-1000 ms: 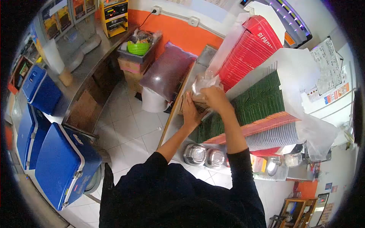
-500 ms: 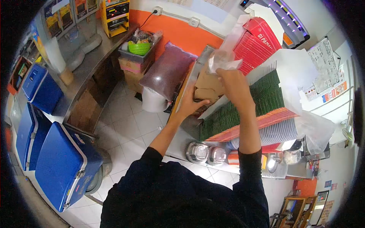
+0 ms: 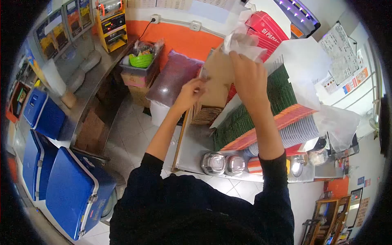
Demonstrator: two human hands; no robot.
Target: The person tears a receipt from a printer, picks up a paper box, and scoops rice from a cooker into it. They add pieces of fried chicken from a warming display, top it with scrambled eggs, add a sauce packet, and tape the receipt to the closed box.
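My right hand is closed on a crumpled clear plastic bag, which is bunched above the fingers near the red boxes. Below the bag stands a stack of flat brown cardboard pieces. At the left edge of that stack is my left hand, its fingers curled together; whatever they pinch, if anything, is too blurred to make out. Right beside my right forearm runs a long row of green folded cartons. Red printed cartons stand behind my right hand.
Stacked clear cups and round clear containers sit on the metal counter. A large sack rests on a white bucket to the left. Blue cooler boxes stand at far left. A green basket sits in a grey crate.
My left hand has lifted from the counter side toward the cardboard, and its spread fingers have curled. The cardboard stack stands more upright. The plastic bag remains in my right hand. The view has shifted slightly.
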